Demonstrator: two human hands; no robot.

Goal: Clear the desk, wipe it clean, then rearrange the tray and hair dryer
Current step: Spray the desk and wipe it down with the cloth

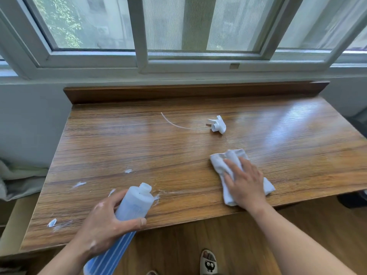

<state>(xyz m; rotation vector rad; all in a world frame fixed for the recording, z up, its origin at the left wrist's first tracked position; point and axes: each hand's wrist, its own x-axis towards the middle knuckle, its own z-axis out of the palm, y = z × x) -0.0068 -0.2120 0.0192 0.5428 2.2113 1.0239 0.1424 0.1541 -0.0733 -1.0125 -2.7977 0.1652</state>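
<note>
Window [198, 58] behind; slipper [208, 262] (cartoon face) below.

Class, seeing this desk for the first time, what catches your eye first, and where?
The right hand presses a folded white cloth flat on the wooden desk, near right. The left hand grips an uncapped translucent plastic bottle at the near edge; a white spray head lies mid-desk.

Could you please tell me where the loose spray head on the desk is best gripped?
Pinch the chunky white body of the spray head from above, coming in from the right: it lies on its side, and the thin dip tube trails off leftward.
</note>
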